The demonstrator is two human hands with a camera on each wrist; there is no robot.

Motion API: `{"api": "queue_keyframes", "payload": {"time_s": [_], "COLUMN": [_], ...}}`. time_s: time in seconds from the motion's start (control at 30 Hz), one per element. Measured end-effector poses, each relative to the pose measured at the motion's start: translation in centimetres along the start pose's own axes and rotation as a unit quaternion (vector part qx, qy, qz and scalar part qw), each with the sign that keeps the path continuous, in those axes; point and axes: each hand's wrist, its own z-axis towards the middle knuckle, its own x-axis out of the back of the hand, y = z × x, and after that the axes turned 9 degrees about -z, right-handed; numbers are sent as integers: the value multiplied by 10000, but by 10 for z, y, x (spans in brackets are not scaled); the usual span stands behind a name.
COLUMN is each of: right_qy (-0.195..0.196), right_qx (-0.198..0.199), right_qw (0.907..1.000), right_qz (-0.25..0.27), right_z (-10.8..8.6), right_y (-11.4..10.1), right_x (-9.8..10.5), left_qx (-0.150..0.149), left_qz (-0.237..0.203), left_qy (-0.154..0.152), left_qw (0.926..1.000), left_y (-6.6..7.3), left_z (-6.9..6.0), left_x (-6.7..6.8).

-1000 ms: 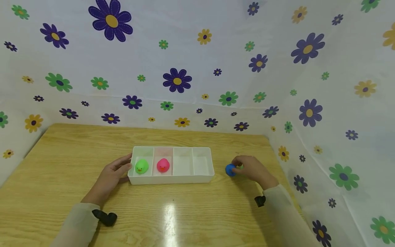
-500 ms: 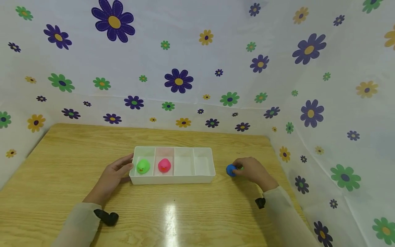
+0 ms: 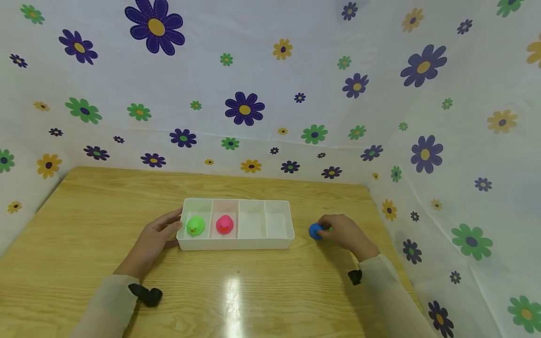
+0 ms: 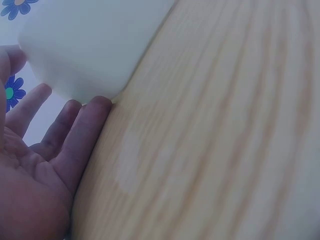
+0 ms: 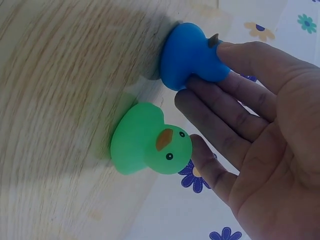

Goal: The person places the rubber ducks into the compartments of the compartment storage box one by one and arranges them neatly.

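I have the left hand (image 3: 157,234) against the left end of the white tray (image 3: 236,244), fingers not wrapped round it. Right hand (image 3: 346,232), right of the tray, pinches the blue duck (image 5: 182,55) by the head, thumb at its beak. No real change over the last second: duck still looks seated on the table (image 3: 296,291), so I read grasped, not lifted. Loose green duck (image 5: 137,142) sits beside it; finger contact unclear. In the tray: lime duck (image 3: 196,226) leftmost, pink duck (image 3: 225,224) next. Flowered cloth (image 3: 270,70) behind the tray.
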Motion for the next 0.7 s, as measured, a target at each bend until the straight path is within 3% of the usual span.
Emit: {"api": "queue_keyframes", "payload": {"time_s": [0.4, 0.7], "right_qy": [178, 909], "right_qx": [9, -104], "right_qw": [9998, 9957], "right_qz": [-62, 156], "right_z": [0, 7], "right_y": [-3, -12], "right_x": [0, 11], "left_qx": [42, 58], "left_qz": [-46, -30], "left_qy": [14, 29], "left_qw": [10000, 10000], "left_y": [-2, -4], "left_z": [0, 2], "left_x": [-1, 3]}}
